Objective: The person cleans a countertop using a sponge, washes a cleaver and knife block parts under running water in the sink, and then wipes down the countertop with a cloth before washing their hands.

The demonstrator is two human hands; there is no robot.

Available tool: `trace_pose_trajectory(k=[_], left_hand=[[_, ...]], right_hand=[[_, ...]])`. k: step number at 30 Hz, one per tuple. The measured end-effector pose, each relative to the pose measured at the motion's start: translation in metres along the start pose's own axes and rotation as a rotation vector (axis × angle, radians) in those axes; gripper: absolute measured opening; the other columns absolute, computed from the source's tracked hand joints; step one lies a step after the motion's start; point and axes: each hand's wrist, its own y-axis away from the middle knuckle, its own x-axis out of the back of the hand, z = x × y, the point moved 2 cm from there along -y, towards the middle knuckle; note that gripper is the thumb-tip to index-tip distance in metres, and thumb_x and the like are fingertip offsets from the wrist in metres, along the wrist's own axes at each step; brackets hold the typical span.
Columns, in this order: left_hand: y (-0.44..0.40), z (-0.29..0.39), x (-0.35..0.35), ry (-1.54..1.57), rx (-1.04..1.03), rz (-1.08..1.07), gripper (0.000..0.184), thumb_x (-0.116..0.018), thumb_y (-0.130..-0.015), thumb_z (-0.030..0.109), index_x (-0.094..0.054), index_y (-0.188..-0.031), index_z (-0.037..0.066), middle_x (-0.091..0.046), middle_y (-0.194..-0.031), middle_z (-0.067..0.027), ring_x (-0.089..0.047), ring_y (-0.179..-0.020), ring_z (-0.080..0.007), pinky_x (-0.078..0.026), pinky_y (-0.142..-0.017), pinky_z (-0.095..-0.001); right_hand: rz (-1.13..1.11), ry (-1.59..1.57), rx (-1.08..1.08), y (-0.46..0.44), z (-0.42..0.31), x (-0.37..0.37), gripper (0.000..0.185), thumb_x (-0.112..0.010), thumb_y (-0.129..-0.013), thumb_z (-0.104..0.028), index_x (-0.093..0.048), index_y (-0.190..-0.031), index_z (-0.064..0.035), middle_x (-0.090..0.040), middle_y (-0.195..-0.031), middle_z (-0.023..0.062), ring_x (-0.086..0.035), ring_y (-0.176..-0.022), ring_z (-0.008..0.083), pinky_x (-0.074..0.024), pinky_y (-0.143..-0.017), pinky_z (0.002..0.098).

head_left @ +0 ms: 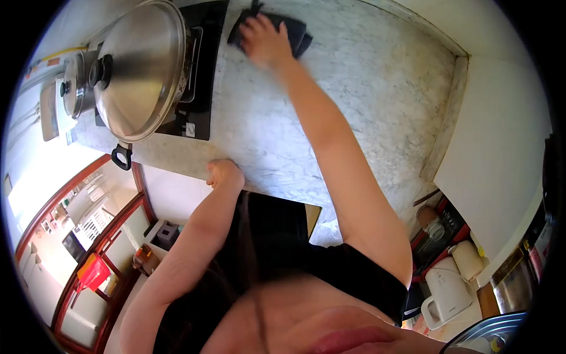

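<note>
My right hand point(266, 44) lies on a dark folded cloth point(298, 36) at the far side of the grey marble counter point(365, 88). Its fingers are spread and slightly blurred, pressing the cloth from above rather than wrapped around it. Close to my body, my left hand point(225, 173) rests at the counter's front edge with its fingers curled in. Nothing shows inside that hand, though part of it faces away.
Left of the cloth, a large lidded steel pot point(144, 71) stands on a black stove point(203, 112), its handle point(122, 156) jutting past the front edge. A smaller pot point(73, 85) is behind it. A white kettle point(447, 292) stands at lower right.
</note>
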Motion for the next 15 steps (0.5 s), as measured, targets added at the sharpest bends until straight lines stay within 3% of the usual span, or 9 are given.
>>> trace_pose_trajectory(k=[4,6,8,9,11,13,15], left_hand=[[0.020,0.001,0.012,0.029,0.055,0.054,0.060,-0.031,-0.092,0.047,-0.044,-0.124,-0.001,-0.052,-0.130,-0.0166,-0.052,-0.114,-0.0350,-0.045,-0.095,-0.0439],[0.044,0.006,0.029,0.101,0.067,0.071,0.060,-0.033,-0.091,0.048,-0.045,-0.125,0.000,-0.051,-0.131,-0.0168,-0.051,-0.115,-0.0353,-0.045,-0.095,-0.0447],[0.066,0.010,0.044,0.168,0.086,0.094,0.059,-0.036,-0.089,0.049,-0.046,-0.125,0.002,-0.051,-0.131,-0.0171,-0.051,-0.115,-0.0358,-0.046,-0.093,-0.0462],[0.064,0.010,0.040,0.156,0.076,0.089,0.059,-0.036,-0.089,0.049,-0.046,-0.125,0.002,-0.051,-0.131,-0.0171,-0.051,-0.115,-0.0358,-0.046,-0.093,-0.0462],[0.042,0.007,0.024,0.169,0.113,0.188,0.058,-0.040,-0.087,0.050,-0.047,-0.124,0.006,-0.052,-0.131,-0.0174,-0.051,-0.115,-0.0365,-0.047,-0.091,-0.0476],[0.024,0.011,0.010,0.187,0.134,0.284,0.057,-0.043,-0.085,0.051,-0.049,-0.124,0.010,-0.052,-0.130,-0.0177,-0.051,-0.115,-0.0372,-0.048,-0.088,-0.0490],[0.029,0.014,0.008,0.194,0.151,0.290,0.053,-0.045,-0.084,0.048,-0.052,-0.121,0.011,-0.056,-0.126,-0.0151,-0.051,-0.115,-0.0339,-0.049,-0.086,-0.0486]], right_hand=[[-0.199,-0.048,0.239,0.130,-0.077,0.014,0.048,-0.052,-0.091,-0.036,-0.050,-0.135,-0.0164,-0.036,-0.149,0.0043,-0.026,-0.141,0.0265,-0.0331,-0.102,0.0630],[-0.236,-0.135,0.349,0.201,-0.106,0.040,0.049,-0.056,-0.085,-0.031,-0.053,-0.132,-0.0197,-0.042,-0.147,0.0003,-0.031,-0.140,0.0221,-0.0335,-0.101,0.0572],[-0.309,-0.246,0.392,0.255,-0.107,0.053,0.052,-0.059,-0.084,-0.031,-0.050,-0.134,-0.0221,-0.040,-0.148,-0.0034,-0.029,-0.141,0.0168,-0.0312,-0.103,0.0555],[-0.232,-0.175,0.407,0.271,-0.099,0.048,0.053,-0.060,-0.085,-0.033,-0.048,-0.136,-0.0240,-0.038,-0.149,-0.0032,-0.027,-0.142,0.0168,-0.0316,-0.102,0.0575],[-0.468,-0.335,0.336,0.260,-0.065,0.063,0.052,-0.059,-0.087,-0.034,-0.047,-0.137,-0.0245,-0.037,-0.149,-0.0010,-0.027,-0.142,0.0200,-0.0320,-0.101,0.0615],[-0.581,-0.136,0.152,0.231,-0.028,0.096,0.050,-0.056,-0.090,-0.035,-0.047,-0.138,-0.0243,-0.037,-0.149,0.0017,-0.029,-0.140,0.0240,-0.0324,-0.100,0.0642],[-0.466,0.012,-0.168,0.222,0.026,0.120,0.049,-0.054,-0.091,-0.035,-0.046,-0.138,-0.0228,-0.037,-0.148,0.0034,-0.030,-0.139,0.0273,-0.0318,-0.101,0.0651]])
